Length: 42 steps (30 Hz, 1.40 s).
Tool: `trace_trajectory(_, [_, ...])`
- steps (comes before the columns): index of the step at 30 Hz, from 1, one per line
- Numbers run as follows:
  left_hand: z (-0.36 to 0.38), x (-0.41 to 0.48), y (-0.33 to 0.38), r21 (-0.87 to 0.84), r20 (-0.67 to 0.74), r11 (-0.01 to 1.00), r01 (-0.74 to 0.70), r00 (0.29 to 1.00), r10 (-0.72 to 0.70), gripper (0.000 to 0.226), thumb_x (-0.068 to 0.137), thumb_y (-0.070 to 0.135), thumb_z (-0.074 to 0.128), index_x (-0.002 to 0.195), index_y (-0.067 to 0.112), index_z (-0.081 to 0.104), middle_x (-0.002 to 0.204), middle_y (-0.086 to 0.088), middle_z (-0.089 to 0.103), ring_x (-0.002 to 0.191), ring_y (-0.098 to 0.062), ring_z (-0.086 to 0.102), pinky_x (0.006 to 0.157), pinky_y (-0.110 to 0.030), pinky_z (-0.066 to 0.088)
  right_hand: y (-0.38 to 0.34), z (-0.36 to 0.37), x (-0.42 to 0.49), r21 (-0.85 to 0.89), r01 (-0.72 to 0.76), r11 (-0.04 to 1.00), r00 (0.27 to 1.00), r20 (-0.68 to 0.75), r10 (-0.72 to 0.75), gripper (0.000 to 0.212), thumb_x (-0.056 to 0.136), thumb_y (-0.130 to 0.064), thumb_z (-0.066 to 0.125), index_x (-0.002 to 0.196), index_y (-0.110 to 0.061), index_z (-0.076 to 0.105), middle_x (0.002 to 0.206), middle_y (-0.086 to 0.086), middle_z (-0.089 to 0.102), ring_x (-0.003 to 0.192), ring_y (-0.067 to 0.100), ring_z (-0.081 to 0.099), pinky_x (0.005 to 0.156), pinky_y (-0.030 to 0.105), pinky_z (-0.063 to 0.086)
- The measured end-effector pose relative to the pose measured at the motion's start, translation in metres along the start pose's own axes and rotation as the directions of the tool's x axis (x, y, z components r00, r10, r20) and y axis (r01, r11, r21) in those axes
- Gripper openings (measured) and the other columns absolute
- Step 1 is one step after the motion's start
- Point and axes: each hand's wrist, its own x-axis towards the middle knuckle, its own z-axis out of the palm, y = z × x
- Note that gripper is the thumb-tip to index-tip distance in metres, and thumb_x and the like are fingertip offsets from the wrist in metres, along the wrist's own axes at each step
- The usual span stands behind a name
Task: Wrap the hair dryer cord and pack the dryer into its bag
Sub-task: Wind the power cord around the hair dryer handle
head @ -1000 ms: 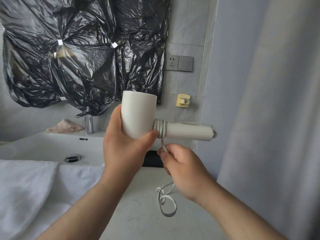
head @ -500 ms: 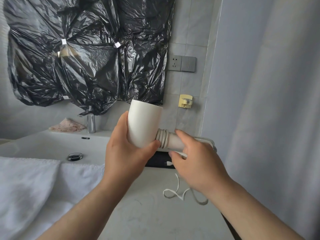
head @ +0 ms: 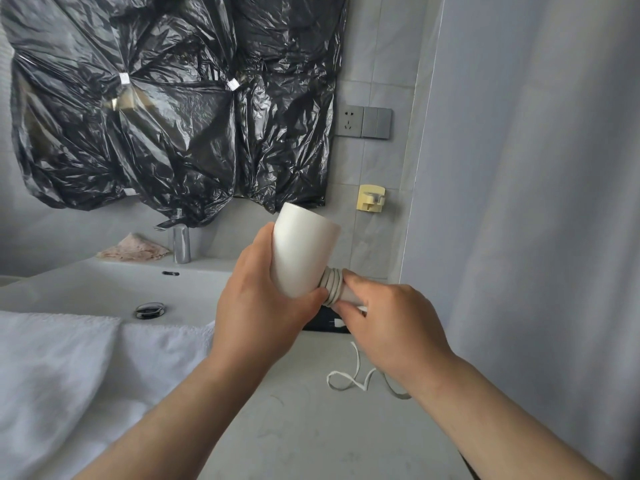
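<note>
Right of the hair dryer (head: 301, 251) barrel, pinching the cord (head: 331, 287) against the sideways-pointing handle with the right grip (head: 391, 327), clamping the left grip (head: 263, 306) round the barrel, leaving slack hanging below.

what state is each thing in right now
hair dryer: held up, left hand grips its barrel
cord: few turns wound on the handle, rest trailing loose to the countertop
right hand: pinches the cord against the handle
wall socket: nothing plugged in
faucet: no water running
</note>
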Motion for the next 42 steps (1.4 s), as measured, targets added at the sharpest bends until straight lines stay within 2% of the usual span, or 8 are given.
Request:
trace_trajectory(7, [0.003,0.003,-0.006,0.050,0.075,0.999,0.015,0.997,-0.019,0.073,0.062,0.039,0.083,0.123,0.037,0.043,0.107,0.015,0.055,0.091,-0.014,0.051,0.069,-0.035,0.043,-0.002,-0.001,0.000,-0.134,0.024,0.991,0.997,0.082,-0.013,0.025,0.092,-0.045,0.051,0.097,-0.022,0.057,0.075,0.003,0.066,0.069,0.031,0.051,0.063,0.038,0.050])
trace_trajectory(13, [-0.004,0.008,-0.014,0.155,0.190,0.988,-0.018,0.982,-0.012,0.077,0.058,0.041,0.082,0.126,0.038,0.046,0.103,0.012,0.058,0.090,-0.019,0.055,0.069,-0.035,0.047,0.008,-0.018,0.009,0.007,-0.018,1.000,0.930,0.367,0.015,0.014,0.082,-0.036,0.064,0.089,-0.025,0.062,0.070,-0.004,0.061,0.069,0.015,0.057,0.062,0.036,0.051])
trace_trajectory(22, [-0.010,0.017,-0.013,0.240,0.406,0.968,-0.079,0.913,-0.026,0.077,0.053,0.048,0.077,0.124,0.041,0.046,0.099,0.011,0.060,0.089,-0.020,0.060,0.070,-0.041,0.054,0.007,-0.017,0.014,-0.139,0.269,0.953,0.903,0.380,-0.199,0.027,0.089,-0.051,0.056,0.095,-0.027,0.066,0.095,-0.008,0.068,0.091,0.016,0.058,0.072,0.030,0.043])
trace_trajectory(27, [-0.015,0.020,-0.018,0.004,0.396,0.998,0.070,0.916,-0.066,0.071,0.054,0.035,0.089,0.117,0.042,0.055,0.091,0.012,0.065,0.072,-0.004,0.064,0.057,-0.039,0.060,0.025,-0.014,0.014,0.133,0.044,0.990,0.958,0.276,-0.079,0.033,0.081,-0.056,0.065,0.077,-0.023,0.060,0.066,-0.008,0.057,0.066,0.010,0.051,0.062,0.032,0.042])
trace_trajectory(31, [-0.017,0.021,-0.016,-0.005,0.420,0.997,0.074,0.905,-0.065,0.075,0.050,0.042,0.084,0.120,0.039,0.057,0.096,0.011,0.065,0.082,-0.009,0.066,0.057,-0.038,0.060,0.026,-0.006,0.010,0.274,-0.107,0.956,0.944,0.330,0.011,0.030,0.080,-0.050,0.070,0.070,-0.026,0.054,0.061,-0.008,0.053,0.056,0.005,0.042,0.055,0.025,0.036])
trace_trajectory(34, [-0.017,0.016,-0.012,0.137,0.449,0.991,0.003,0.891,-0.065,0.084,0.052,0.051,0.083,0.126,0.036,0.048,0.107,0.011,0.057,0.093,-0.014,0.060,0.068,-0.033,0.055,0.028,-0.002,0.008,0.322,-0.181,0.929,0.936,0.347,0.062,0.028,0.080,-0.043,0.074,0.068,-0.026,0.056,0.059,-0.010,0.054,0.054,0.003,0.043,0.056,0.025,0.037])
trace_trajectory(38, [-0.016,0.009,0.003,0.463,0.454,0.860,-0.214,0.890,-0.023,0.131,0.043,0.072,0.080,0.147,0.028,0.014,0.126,0.003,0.047,0.116,-0.024,0.051,0.086,-0.035,0.044,0.031,-0.002,0.007,0.397,-0.236,0.887,0.949,0.290,0.123,0.026,0.078,-0.037,0.077,0.065,-0.026,0.057,0.061,-0.009,0.058,0.058,0.004,0.047,0.059,0.027,0.041])
trace_trajectory(42, [-0.010,0.003,0.014,0.597,0.407,0.755,-0.272,0.913,0.007,0.146,0.038,0.080,0.077,0.150,0.021,0.004,0.126,0.000,0.050,0.116,-0.025,0.051,0.081,-0.035,0.046,0.026,-0.002,0.006,0.396,-0.232,0.889,0.953,0.276,0.126,0.026,0.080,-0.035,0.075,0.070,-0.019,0.058,0.068,0.001,0.060,0.061,0.009,0.048,0.060,0.030,0.041])
